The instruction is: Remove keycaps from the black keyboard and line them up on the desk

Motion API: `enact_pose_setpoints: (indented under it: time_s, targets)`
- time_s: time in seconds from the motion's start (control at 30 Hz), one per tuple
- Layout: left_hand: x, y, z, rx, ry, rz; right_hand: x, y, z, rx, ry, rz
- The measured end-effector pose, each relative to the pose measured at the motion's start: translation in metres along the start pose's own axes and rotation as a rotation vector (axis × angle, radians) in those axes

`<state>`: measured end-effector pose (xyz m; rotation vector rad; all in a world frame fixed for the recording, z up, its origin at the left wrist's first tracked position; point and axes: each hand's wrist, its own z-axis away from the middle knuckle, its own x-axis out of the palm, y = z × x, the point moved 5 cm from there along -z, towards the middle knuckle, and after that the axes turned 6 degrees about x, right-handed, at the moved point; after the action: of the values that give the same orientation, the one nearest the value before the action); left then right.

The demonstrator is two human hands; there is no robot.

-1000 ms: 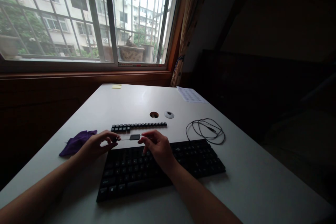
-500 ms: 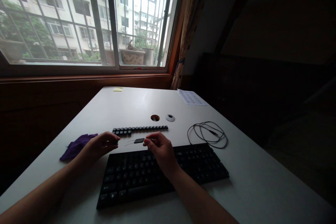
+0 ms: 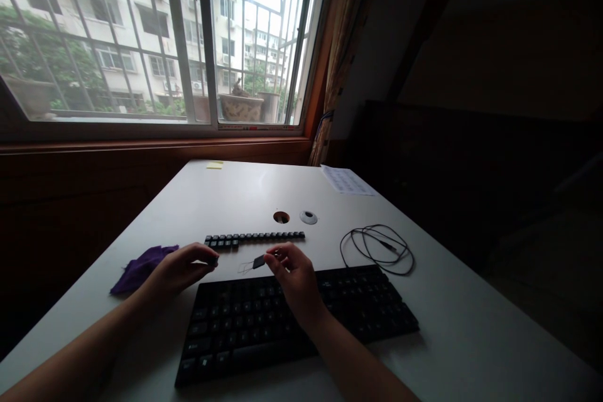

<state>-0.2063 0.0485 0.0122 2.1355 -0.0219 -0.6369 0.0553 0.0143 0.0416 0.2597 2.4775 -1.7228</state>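
My left hand [image 3: 188, 265] is pinched shut on a small dark keycap [image 3: 215, 260], mostly hidden by the fingertips, just left of the keyboard's top edge. My right hand [image 3: 294, 276] hovers over the black keyboard [image 3: 249, 314], closed on a keycap puller [image 3: 259, 261]. The puller has a black handle, and its thin wire loops point down and to the left, with nothing visible in them. Beyond both hands, loose black keycaps [image 3: 264, 236] stand in a long row, with a shorter row in front on the left.
A purple cloth [image 3: 136, 273] lies beside my left forearm. The coiled black cable [image 3: 377, 248] rests at the right. Farther back are a round table hole [image 3: 281, 217], its grey cover [image 3: 308, 217], a printed sheet [image 3: 348, 181] and a yellow sticky note [image 3: 215, 165].
The puller has tilted, its wires now pointing lower. My left fingers have shifted slightly around the keycap. The whole view has moved a little.
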Motion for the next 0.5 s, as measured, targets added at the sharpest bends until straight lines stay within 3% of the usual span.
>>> enact_pose_setpoints:
  time_s: [0.5]
  targets:
    - [0.0037,-0.0029,0.0021,-0.055,-0.024,0.045,0.0018,-0.0086,0.0009,-0.12,0.014,0.094]
